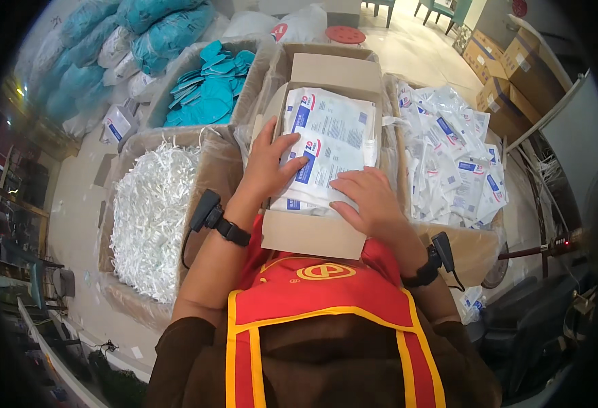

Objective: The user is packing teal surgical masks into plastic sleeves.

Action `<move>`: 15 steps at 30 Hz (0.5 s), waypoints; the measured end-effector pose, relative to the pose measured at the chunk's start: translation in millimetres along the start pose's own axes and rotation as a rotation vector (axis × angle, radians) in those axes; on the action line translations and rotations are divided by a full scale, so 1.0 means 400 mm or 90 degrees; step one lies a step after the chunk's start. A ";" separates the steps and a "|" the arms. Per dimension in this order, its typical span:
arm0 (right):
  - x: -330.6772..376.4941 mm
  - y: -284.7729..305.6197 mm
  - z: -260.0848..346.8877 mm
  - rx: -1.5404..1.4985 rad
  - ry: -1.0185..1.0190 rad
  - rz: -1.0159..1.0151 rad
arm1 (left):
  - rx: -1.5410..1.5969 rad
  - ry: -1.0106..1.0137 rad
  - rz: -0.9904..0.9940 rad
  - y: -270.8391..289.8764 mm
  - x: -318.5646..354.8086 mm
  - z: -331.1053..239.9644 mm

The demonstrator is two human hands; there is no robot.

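Observation:
A small open cardboard box (316,234) sits right in front of me, filled with flat white sealed packets (333,126) printed in blue. My left hand (266,163) lies on the left side of the stack, fingers spread over a packet. My right hand (369,199) presses flat on the near right part of the stack, fingers together. Neither hand grips anything. Each wrist carries a black strapped device.
A large box of white shredded paper (153,211) stands to my left. Behind it is a box of teal items (210,85). To the right, a box of clear-wrapped white packets (452,160). Stacked bags (122,41) far left, cardboard cartons (510,68) far right.

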State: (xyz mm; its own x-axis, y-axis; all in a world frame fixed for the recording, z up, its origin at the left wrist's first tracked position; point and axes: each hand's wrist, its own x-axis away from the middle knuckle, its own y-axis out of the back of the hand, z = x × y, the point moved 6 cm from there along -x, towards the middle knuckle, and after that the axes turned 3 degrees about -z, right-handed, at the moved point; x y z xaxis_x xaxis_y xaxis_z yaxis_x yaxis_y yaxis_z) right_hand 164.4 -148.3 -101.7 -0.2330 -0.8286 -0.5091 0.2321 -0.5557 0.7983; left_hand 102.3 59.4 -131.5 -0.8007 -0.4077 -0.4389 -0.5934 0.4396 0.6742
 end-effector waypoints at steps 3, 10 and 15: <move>0.004 -0.004 -0.002 0.003 0.004 -0.002 | -0.002 -0.005 0.007 0.000 0.000 -0.002; -0.001 -0.003 0.001 -0.001 0.013 -0.022 | 0.002 0.014 0.021 -0.004 -0.008 0.009; -0.006 0.001 -0.008 -0.002 0.006 -0.029 | 0.001 0.005 0.005 -0.006 -0.022 0.007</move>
State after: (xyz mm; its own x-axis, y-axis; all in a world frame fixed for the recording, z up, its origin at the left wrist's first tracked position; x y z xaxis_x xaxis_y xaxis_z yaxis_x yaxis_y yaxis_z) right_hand 167.9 -146.8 -101.3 -0.2346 -0.8028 -0.5482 0.2245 -0.5934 0.7730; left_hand 110.5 64.1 -130.9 -0.8046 -0.4101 -0.4295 -0.5875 0.4446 0.6761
